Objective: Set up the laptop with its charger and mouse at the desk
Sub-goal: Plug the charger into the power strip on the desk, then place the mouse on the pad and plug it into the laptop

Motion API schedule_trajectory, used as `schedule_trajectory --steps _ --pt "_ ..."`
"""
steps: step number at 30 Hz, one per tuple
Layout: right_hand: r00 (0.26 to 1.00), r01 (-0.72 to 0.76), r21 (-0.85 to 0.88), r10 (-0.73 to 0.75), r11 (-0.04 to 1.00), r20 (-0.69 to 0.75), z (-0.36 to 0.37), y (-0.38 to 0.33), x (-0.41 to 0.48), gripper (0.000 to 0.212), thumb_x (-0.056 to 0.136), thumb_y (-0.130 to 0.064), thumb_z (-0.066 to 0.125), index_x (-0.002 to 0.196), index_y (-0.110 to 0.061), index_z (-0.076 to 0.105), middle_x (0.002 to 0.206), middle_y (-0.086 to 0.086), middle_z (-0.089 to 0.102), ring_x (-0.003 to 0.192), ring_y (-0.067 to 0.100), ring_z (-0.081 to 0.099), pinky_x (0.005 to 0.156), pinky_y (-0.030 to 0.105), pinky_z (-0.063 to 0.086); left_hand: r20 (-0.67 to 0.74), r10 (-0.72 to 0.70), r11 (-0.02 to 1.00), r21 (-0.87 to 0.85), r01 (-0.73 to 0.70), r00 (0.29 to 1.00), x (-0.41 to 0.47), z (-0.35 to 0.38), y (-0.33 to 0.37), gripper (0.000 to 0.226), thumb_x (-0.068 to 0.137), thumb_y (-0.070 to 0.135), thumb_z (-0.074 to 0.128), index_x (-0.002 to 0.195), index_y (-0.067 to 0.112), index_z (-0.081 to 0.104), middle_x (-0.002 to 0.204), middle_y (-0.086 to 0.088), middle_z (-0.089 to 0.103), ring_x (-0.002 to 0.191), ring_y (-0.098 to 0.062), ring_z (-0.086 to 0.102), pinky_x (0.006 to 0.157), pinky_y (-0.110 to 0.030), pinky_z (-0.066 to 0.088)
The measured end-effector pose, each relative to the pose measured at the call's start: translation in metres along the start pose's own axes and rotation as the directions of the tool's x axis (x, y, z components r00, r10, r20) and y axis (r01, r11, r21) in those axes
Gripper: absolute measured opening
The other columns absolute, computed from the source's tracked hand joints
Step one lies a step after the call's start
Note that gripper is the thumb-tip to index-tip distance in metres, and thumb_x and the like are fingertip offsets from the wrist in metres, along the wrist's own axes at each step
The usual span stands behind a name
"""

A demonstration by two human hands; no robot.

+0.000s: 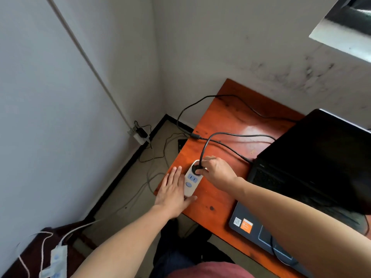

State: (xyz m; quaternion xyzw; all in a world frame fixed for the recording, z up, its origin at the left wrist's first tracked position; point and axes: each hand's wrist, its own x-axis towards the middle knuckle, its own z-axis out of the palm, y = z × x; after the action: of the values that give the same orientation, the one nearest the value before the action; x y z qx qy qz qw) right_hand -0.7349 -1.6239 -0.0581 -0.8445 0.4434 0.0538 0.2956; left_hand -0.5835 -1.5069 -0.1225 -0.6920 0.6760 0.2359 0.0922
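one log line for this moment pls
step: power hookup | left hand: flat, steadying strip | right hand: grips plug at strip's far socket | laptop: open on desk

You're in a home room's corner: scuffed walls (281, 73), wooden counter (220, 121) at 4 o'clock, wall socket (140, 135) at 9 o'clock.

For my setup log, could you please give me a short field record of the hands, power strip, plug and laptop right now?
left hand: flat, fingers straight, steadying the power strip
right hand: grips the black plug at the strip's far socket
power strip: white, lying at the desk's left edge
laptop: open on the desk, a black cable at its left side
mouse: not seen
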Motion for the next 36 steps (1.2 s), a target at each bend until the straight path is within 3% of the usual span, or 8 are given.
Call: schedule_trajectory --steps 5,8,10,15,21,25,29,36 --pt "0.992 -0.117 0.046 0.119 0.992 -0.048 0.003 -0.009 -0.01 0.028 0.093 -0.031 0.059 0.111 -0.012 0.066 0.106 0.009 0.064 0.102 0.029 0.057 0.079 0.037 0.045 0.163 0.123 0.992 -0.017 -0.121 0.979 -0.003 -0.029 -0.017 0.087 0.086 0.061 0.049 0.15 0.013 0.016 0.161 -0.007 -0.005 0.148 -0.023 -0.006 0.118 -0.043 0.011" --pt "0.974 -0.203 0.065 0.208 0.977 -0.087 0.011 -0.003 -0.037 0.042 0.093 -0.033 0.057 0.132 -0.02 0.055 0.121 0.007 0.062 0.113 0.03 0.056 0.086 0.036 0.046 -0.005 0.143 0.99 0.018 -0.143 0.99 -0.012 -0.045 -0.028 0.047 0.09 0.046 0.049 0.128 0.019 0.045 0.138 -0.003 0.042 0.131 -0.024 0.039 0.099 -0.037 0.039" --pt "0.942 -0.298 0.06 0.304 0.953 -0.141 0.012 0.013 -0.07 0.042 0.093 -0.033 0.056 0.133 -0.021 0.055 0.125 0.006 0.061 0.115 0.03 0.056 0.091 0.037 0.047 -0.092 0.229 0.972 0.074 -0.223 0.969 -0.019 -0.055 -0.025 0.031 0.091 0.04 0.046 0.116 0.022 0.052 0.115 0.003 0.053 0.111 -0.018 0.052 0.085 -0.033 0.045" --pt "0.793 -0.522 0.144 0.541 0.841 -0.279 0.011 0.057 -0.163 0.03 0.093 -0.03 0.054 0.122 -0.024 0.063 0.118 0.001 0.066 0.108 0.026 0.062 0.086 0.035 0.049 -0.052 0.484 0.875 0.036 -0.483 0.874 -0.025 -0.068 0.025 0.028 0.092 0.039 0.047 0.112 0.022 0.057 0.103 0.004 0.067 0.093 -0.019 0.064 0.073 -0.034 0.049" --pt "0.561 -0.682 0.354 0.768 0.64 -0.309 0.024 0.092 -0.264 0.027 0.089 -0.032 0.059 0.114 -0.028 0.067 0.111 -0.004 0.071 0.105 0.021 0.064 0.083 0.033 0.051 0.04 0.611 0.788 0.062 -0.613 0.79 -0.011 -0.07 0.119 0.029 0.092 0.037 0.046 0.115 0.022 0.055 0.111 0.0 0.063 0.105 -0.025 0.06 0.082 -0.037 0.047" --pt "0.449 -0.691 0.489 0.846 0.532 -0.287 0.035 0.114 -0.311 0.025 0.088 -0.031 0.06 0.112 -0.028 0.068 0.105 -0.004 0.073 0.1 0.021 0.066 0.08 0.031 0.051 0.095 0.57 0.819 0.018 -0.574 0.816 -0.002 -0.067 0.18 0.028 0.089 0.036 0.05 0.112 0.021 0.057 0.112 -0.001 0.066 0.106 -0.027 0.059 0.082 -0.035 0.048" --pt "0.43 -0.688 0.527 0.865 0.499 -0.257 0.04 0.144 -0.336 0.029 0.088 -0.028 0.059 0.115 -0.028 0.067 0.108 -0.005 0.072 0.101 0.018 0.066 0.082 0.03 0.051 0.162 0.465 0.885 -0.097 -0.455 0.87 0.015 -0.058 0.227 0.025 0.087 0.036 0.056 0.105 0.02 0.062 0.106 -0.004 0.069 0.103 -0.027 0.062 0.084 -0.033 0.05" --pt "0.632 -0.667 0.378 0.756 0.642 -0.169 0.042 0.198 -0.343 0.041 0.092 -0.036 0.051 0.133 -0.029 0.05 0.125 -0.001 0.055 0.117 0.023 0.053 0.089 0.038 0.049 0.16 0.058 0.918 -0.397 0.01 0.985 0.054 -0.035 0.31 0.066 0.082 0.052 0.062 0.129 0.008 0.045 0.111 -0.02 0.065 0.1 -0.038 0.063 0.085 -0.044 0.054"
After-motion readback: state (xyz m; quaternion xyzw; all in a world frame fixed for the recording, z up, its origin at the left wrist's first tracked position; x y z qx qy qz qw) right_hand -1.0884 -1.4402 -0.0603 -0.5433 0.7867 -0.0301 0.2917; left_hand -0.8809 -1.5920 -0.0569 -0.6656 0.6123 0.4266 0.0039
